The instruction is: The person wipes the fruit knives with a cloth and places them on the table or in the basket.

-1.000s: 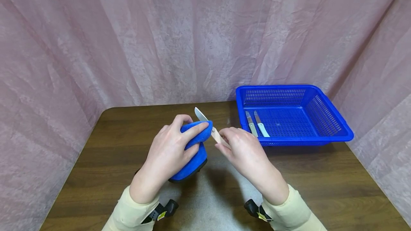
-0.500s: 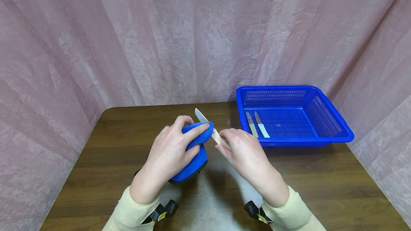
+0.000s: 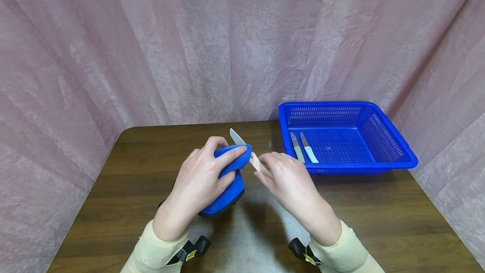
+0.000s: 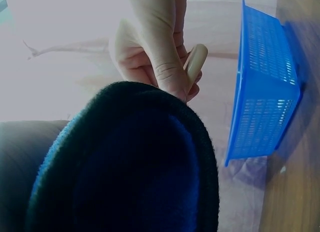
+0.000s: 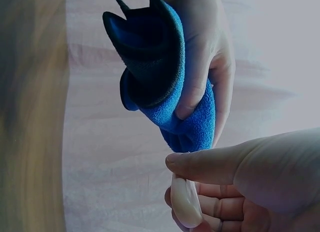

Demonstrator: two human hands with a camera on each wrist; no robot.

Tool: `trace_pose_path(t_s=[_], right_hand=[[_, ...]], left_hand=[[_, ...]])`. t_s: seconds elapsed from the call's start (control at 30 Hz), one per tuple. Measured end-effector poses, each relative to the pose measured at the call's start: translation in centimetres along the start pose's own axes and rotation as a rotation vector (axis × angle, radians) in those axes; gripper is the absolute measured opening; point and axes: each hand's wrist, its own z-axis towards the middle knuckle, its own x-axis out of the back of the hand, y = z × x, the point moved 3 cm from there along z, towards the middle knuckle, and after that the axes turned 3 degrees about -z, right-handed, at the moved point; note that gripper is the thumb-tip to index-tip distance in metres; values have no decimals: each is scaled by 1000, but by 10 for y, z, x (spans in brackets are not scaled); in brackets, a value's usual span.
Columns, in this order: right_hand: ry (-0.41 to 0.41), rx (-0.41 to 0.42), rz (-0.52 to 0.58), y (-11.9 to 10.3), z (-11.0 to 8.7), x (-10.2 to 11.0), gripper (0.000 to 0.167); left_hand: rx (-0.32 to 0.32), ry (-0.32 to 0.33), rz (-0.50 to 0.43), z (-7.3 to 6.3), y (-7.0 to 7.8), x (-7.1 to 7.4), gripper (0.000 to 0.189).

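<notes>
My left hand (image 3: 204, 172) grips a blue cloth (image 3: 232, 191) with a dark edge, folded across the blade of a knife (image 3: 257, 163). The blade's tip pokes out past the cloth, up and to the left. By its pale cream handle (image 5: 185, 202), my right hand (image 3: 289, 176) holds the knife, thumb on one side and curled fingers on the other. In the right wrist view the cloth (image 5: 195, 124) bunches under the left thumb, and the blade is hidden there. The cloth's dark border fills much of the left wrist view.
A blue plastic basket (image 3: 348, 165) stands at the right back of the wooden table (image 3: 144, 159). Inside, at its left end, lie two knives, one with a greyish handle (image 3: 298, 153) and one with a light handle (image 3: 311, 153). Pink curtains (image 3: 242, 45) hang behind and at the sides.
Almost nothing differs. Both hands keep their hold on the cloth and the knife, with only a very slight shift in the view.
</notes>
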Motion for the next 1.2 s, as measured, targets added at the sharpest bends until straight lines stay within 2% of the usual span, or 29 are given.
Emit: trace_pose_path(t_s=[0.33,0.93,1.2], right_hand=[[17,14,-8,-1,-1,1,22],[5,13,-9,-2,0,0,22],[14,24,-14,-2,-1,0,22]], left_hand=[[25,-4,0,0,-2,1,55],[49,34,21,-1,-6,6,55],[76,32,15,-1,-9,7,56]])
